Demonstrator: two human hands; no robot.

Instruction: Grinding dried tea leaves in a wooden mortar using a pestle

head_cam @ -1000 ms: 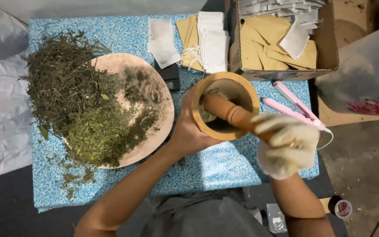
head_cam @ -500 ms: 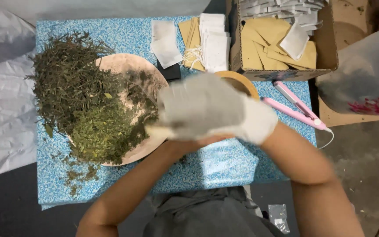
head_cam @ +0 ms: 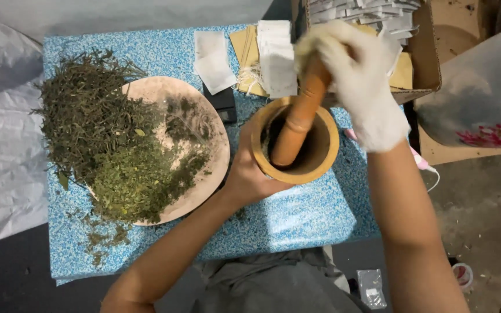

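The bare left hand [head_cam: 250, 174] wraps its fingers around the near-left side of the round, pale wooden mortar [head_cam: 295, 141], which stands on the blue speckled tabletop [head_cam: 297, 223] toward its right edge. The right hand [head_cam: 358, 75], in a white cloth glove, is clenched around the top of the brown wooden pestle [head_cam: 297, 119], whose lower end rests inside the mortar. Just left of the mortar lies a round wooden tray [head_cam: 204, 174] heaped with dried green herbs [head_cam: 105, 139].
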